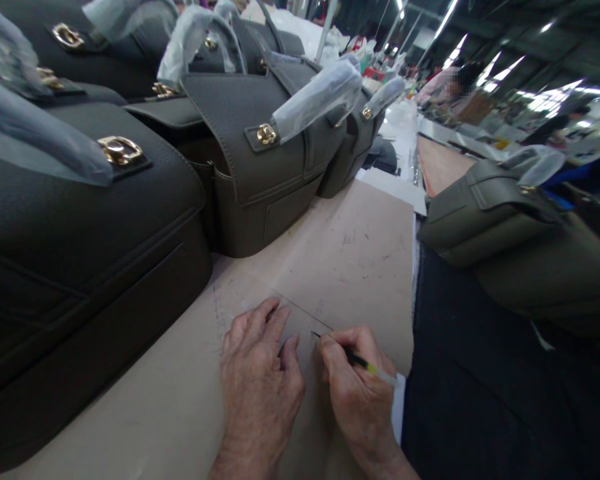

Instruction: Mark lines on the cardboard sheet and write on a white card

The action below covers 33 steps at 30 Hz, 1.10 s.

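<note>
My left hand lies flat with fingers stretched out, pressing a thin clear sheet onto the brown paper-covered table. Beside it my right hand is closed round a thin pen with a black front and a yellow-green barrel. The pen's tip touches the clear sheet near its right edge. Faint pencil marks show on the paper to the left of my left hand.
Several dark olive handbags with gold clasps and plastic-wrapped handles crowd the left and back, the nearest close to my left hand. Another olive bag lies at the right above a dark cloth. A person works far behind.
</note>
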### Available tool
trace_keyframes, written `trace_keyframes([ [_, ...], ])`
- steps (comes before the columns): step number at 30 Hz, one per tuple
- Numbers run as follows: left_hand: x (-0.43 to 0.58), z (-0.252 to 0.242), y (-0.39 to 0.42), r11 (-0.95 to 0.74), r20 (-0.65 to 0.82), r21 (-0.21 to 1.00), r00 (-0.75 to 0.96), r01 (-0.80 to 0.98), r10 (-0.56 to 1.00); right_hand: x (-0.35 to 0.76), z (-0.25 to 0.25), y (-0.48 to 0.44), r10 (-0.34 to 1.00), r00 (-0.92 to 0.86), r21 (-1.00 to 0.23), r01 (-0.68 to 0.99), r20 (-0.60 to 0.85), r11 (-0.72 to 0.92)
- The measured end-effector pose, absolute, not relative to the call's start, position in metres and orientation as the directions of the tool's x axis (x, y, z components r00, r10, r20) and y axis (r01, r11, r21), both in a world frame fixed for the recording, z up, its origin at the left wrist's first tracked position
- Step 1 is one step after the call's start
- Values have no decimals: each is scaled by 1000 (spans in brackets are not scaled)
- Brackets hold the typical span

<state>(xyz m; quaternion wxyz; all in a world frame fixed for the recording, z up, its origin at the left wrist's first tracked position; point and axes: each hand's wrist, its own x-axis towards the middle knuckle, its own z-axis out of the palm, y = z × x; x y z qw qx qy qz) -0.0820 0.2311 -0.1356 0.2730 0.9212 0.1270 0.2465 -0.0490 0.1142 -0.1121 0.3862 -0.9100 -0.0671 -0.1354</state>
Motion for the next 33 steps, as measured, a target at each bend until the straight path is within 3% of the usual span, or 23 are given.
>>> trace_keyframes([
  [18, -82, -125, 227, -782, 351, 609, 839, 132, 415, -48, -113, 117, -108, 981, -757, 53, 162, -652],
  [33, -81, -128, 228, -787, 354, 604, 842, 127, 407, -47, -113, 117, -119, 988, -817, 14, 101, -576],
])
